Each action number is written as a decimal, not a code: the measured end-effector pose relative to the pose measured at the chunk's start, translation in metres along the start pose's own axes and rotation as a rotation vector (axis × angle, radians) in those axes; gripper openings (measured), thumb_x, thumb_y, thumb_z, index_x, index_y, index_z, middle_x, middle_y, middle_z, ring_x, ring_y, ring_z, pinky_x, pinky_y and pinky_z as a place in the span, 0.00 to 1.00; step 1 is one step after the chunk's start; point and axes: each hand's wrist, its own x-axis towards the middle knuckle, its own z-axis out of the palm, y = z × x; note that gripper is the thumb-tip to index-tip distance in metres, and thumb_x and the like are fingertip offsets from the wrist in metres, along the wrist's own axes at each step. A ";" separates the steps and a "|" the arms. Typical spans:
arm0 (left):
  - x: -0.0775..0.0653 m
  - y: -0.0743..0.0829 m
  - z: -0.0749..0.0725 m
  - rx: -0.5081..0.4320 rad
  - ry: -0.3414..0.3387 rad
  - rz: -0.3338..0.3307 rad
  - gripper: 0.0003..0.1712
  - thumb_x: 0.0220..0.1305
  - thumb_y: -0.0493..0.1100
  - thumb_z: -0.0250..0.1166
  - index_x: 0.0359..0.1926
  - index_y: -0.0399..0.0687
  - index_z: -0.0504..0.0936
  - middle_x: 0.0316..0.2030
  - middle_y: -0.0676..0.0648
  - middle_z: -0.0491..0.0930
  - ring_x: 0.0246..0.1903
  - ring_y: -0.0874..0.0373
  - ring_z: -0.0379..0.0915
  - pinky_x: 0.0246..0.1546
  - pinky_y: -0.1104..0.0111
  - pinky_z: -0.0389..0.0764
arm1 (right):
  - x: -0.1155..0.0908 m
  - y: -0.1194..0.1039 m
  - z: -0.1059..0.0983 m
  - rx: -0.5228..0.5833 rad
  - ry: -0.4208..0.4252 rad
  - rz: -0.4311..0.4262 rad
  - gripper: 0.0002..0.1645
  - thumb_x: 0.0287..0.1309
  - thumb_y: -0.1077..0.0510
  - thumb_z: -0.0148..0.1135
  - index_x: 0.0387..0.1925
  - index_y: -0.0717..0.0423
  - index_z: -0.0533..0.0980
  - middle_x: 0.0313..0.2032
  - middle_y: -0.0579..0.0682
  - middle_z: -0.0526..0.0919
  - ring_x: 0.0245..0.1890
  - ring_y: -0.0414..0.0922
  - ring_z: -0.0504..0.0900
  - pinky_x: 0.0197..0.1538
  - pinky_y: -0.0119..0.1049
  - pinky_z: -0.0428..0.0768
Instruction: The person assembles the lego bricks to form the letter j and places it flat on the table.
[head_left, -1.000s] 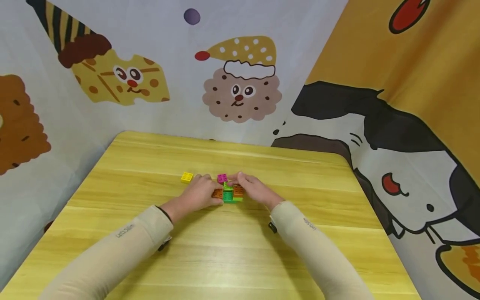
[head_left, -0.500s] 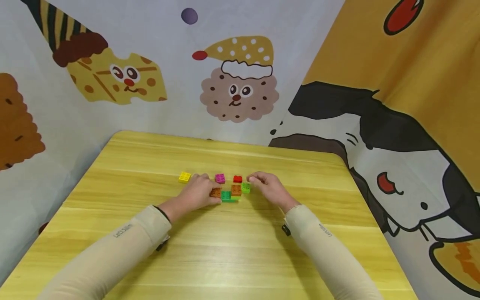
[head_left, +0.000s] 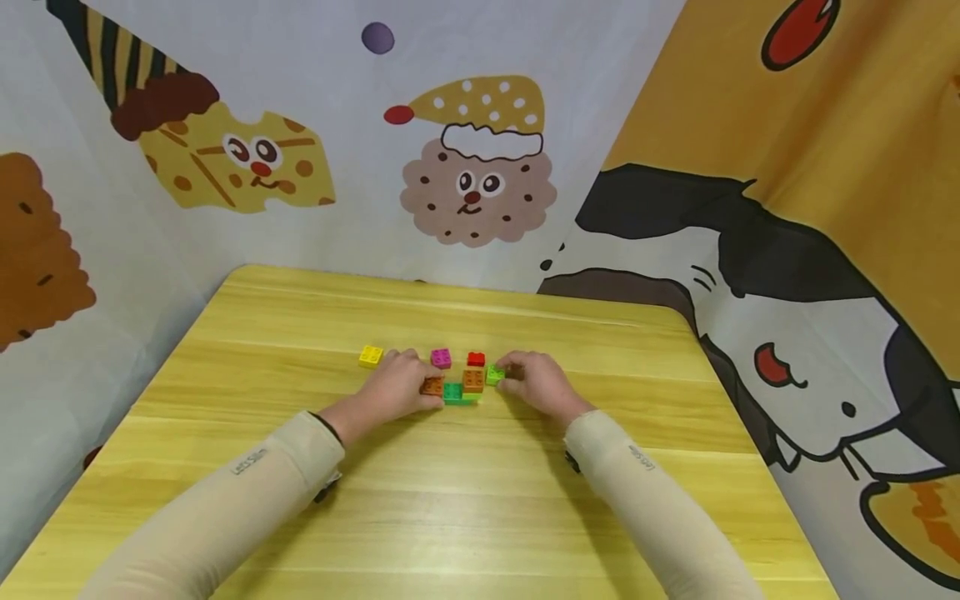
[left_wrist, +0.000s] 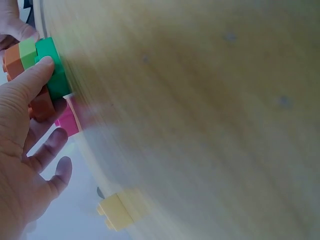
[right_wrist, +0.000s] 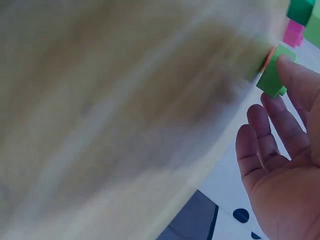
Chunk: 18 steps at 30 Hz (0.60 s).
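Note:
My left hand (head_left: 396, 385) grips a small build of toy bricks, the thumb against its green brick (left_wrist: 53, 75). In the head view one orange brick (head_left: 432, 386) sits at the build's left, beside my left fingertips. A second orange brick (head_left: 473, 381) stands at its right end over a light green one (left_wrist: 28, 50). Just right of the build, my right hand (head_left: 542, 385) pinches a lime green brick (head_left: 495, 375) between thumb and fingers. The right wrist view shows the thumb on this brick's (right_wrist: 272, 75) side, with the other fingers loosely bent.
Behind the build lie a magenta brick (head_left: 441, 358) and a red brick (head_left: 476, 358). A yellow brick (head_left: 371, 357) rests behind my left hand. All are on a wooden table (head_left: 450, 508), with a cartoon-printed cloth (head_left: 315, 242) hanging behind it.
The lime green brick has gone from the middle of the build to its right side. My right hand moved right, came off the brick, then took hold of it. The left hand stays put.

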 end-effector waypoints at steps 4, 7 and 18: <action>0.000 0.000 0.000 -0.001 0.004 -0.001 0.32 0.60 0.62 0.79 0.60 0.50 0.89 0.46 0.50 0.92 0.41 0.55 0.77 0.50 0.56 0.73 | -0.002 -0.003 -0.012 0.056 0.018 0.029 0.20 0.68 0.52 0.74 0.59 0.47 0.84 0.58 0.50 0.88 0.59 0.53 0.85 0.63 0.52 0.83; 0.000 -0.001 0.000 0.006 0.007 0.000 0.32 0.60 0.62 0.79 0.59 0.50 0.90 0.45 0.51 0.92 0.41 0.56 0.76 0.49 0.56 0.73 | -0.001 -0.010 -0.022 0.075 0.034 0.008 0.20 0.68 0.51 0.73 0.59 0.46 0.84 0.58 0.50 0.88 0.61 0.54 0.84 0.64 0.53 0.82; -0.001 0.000 0.001 0.005 0.027 0.025 0.31 0.60 0.62 0.79 0.58 0.50 0.90 0.46 0.50 0.93 0.40 0.56 0.76 0.48 0.57 0.72 | -0.003 -0.040 -0.030 0.124 -0.024 -0.140 0.18 0.66 0.54 0.75 0.56 0.48 0.86 0.57 0.48 0.89 0.62 0.58 0.84 0.66 0.56 0.81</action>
